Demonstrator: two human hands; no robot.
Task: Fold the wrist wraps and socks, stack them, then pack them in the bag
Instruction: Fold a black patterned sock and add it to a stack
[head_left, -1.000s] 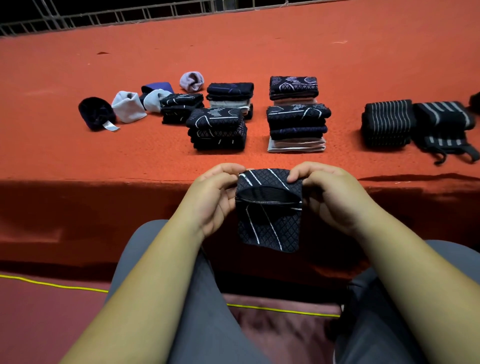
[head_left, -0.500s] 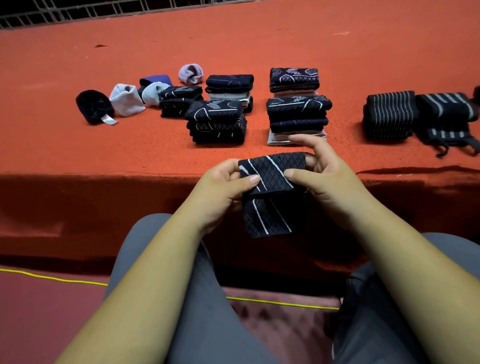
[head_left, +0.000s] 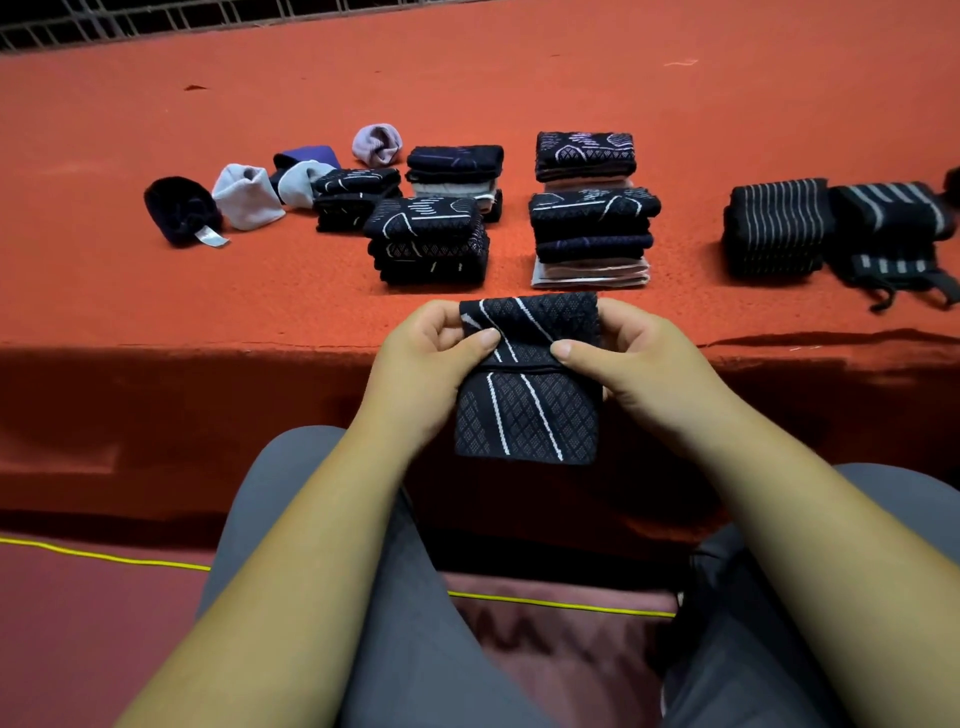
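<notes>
A black sock (head_left: 527, 410) with white lines and a diamond weave hangs folded over the front edge of the red platform. My left hand (head_left: 431, 358) pinches its upper left corner and my right hand (head_left: 623, 364) pinches the upper right, thumbs on the top flap. Behind it stand stacks of folded socks: one at centre left (head_left: 428, 239), one at centre right (head_left: 592, 234), and two more at the back (head_left: 457, 169) (head_left: 584, 153). Two black wrist wraps with pale stripes (head_left: 776, 226) (head_left: 893, 234) lie at the right.
Several rolled socks lie at the left: a dark one (head_left: 182, 208), a grey one (head_left: 244, 195), a lilac one (head_left: 376, 143). The red carpeted platform (head_left: 156, 291) drops off at its front edge above my knees. A yellow line (head_left: 104, 556) crosses the floor.
Both hands lifted the sock slightly toward the stacks and folded its top part down over the front; the opened cuff seen earlier is now closed flat under my thumbs.
</notes>
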